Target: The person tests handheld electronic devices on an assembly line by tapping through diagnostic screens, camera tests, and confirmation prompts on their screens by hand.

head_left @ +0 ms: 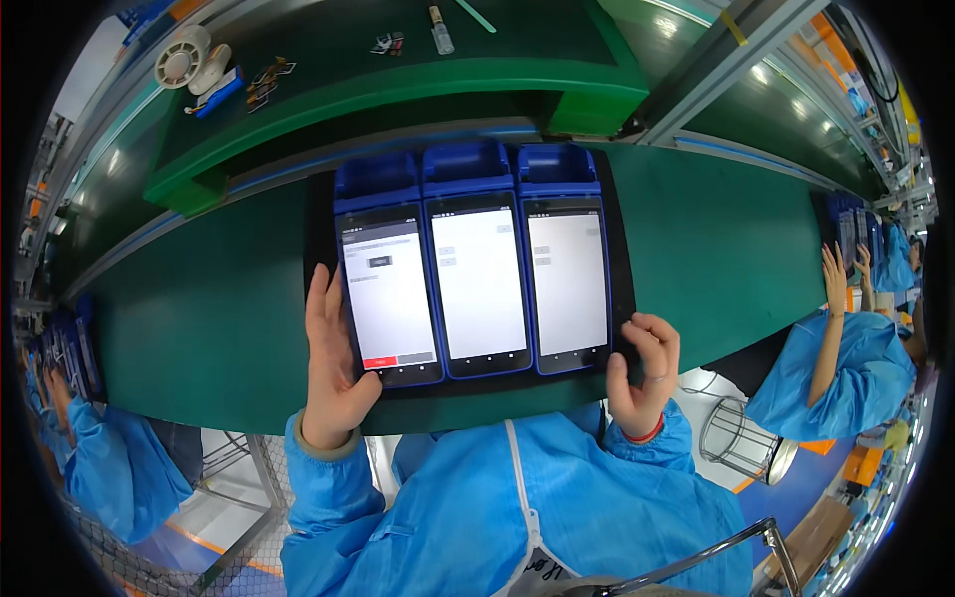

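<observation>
Three blue terminals (478, 289) lie side by side on a black mat (618, 249). The left hand (333, 378) flanks them, fingers open; the right hand (645, 383) curls loosely, empty. Probably stiff and light, with fragile, slick screens (572, 284); best gripped by their sides.

Screen text is present but too small to read. Left handheld terminal (393, 308), beside the left hand (331, 368): text lines below a grey header; labels on a dark button (380, 262) and on a red button (379, 362) near the left thumb. Middle handheld terminal (482, 308), between the hands, and right handheld terminal (570, 308), nearest the right hand (648, 378): small grey labelled buttons. Shirt (537, 567), nearer the wearer than both hands: dark script lettering, partly hidden.
</observation>
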### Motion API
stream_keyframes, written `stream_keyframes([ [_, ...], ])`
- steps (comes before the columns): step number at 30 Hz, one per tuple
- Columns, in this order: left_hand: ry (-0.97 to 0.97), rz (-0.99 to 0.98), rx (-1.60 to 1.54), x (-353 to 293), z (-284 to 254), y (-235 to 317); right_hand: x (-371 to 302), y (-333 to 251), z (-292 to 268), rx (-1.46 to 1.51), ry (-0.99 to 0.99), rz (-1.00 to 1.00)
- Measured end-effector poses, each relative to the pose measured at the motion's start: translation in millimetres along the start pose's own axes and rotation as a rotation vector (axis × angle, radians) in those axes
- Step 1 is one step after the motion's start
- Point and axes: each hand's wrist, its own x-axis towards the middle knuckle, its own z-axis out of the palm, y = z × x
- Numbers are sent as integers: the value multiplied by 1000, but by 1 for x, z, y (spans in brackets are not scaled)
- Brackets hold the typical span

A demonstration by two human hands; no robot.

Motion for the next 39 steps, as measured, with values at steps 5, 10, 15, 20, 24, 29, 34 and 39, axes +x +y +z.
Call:
stream_keyframes([
  [5,0,0,22,0,-1,-1,1,-10,-1,-215,-124,-296],
  [10,2,-17,7,1,-1,-2,-1,-13,4,-217,-146,-333],
  [15,10,-11,18,3,0,1,7,-23,13,-229,-195,-342],
  [20,-24,1,-23,3,-1,-4,16,-53,41,-152,-292,-407],
  [24,-99,-2,-37,1,-4,-1,20,-62,48,-195,-356,-370],
  [29,-149,-59,-45,-1,-15,-1,22,-47,19,-176,-262,-333],
  [34,-197,-141,-22,15,-59,16,7,13,-26,-203,-2,-129],
  [39,-505,-131,1047,49,-108,36,-10,68,-53,-285,244,-27],
])
